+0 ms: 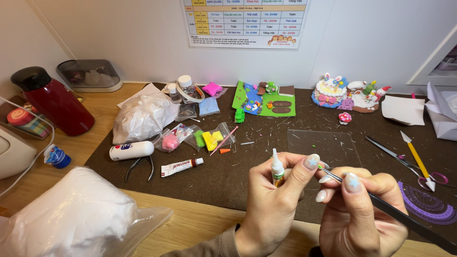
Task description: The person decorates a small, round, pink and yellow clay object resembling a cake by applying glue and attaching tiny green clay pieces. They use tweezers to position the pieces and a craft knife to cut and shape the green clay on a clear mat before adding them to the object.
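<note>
A dark brown felt-like mat spreads under and beyond both hands. Far to the left hand's left lies a big white crinkled plastic bag. Past the hands, further up the mat, sits a flat green clay garden scene. The left hand is closed around a small white-tipped glue bottle, held upright. Just beside it, the right hand pinches a thin dark metal tool, its tip touching the left thumb.

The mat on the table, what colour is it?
Dark brown; the mat under the left hand and right hand shows best in the head view.
</note>
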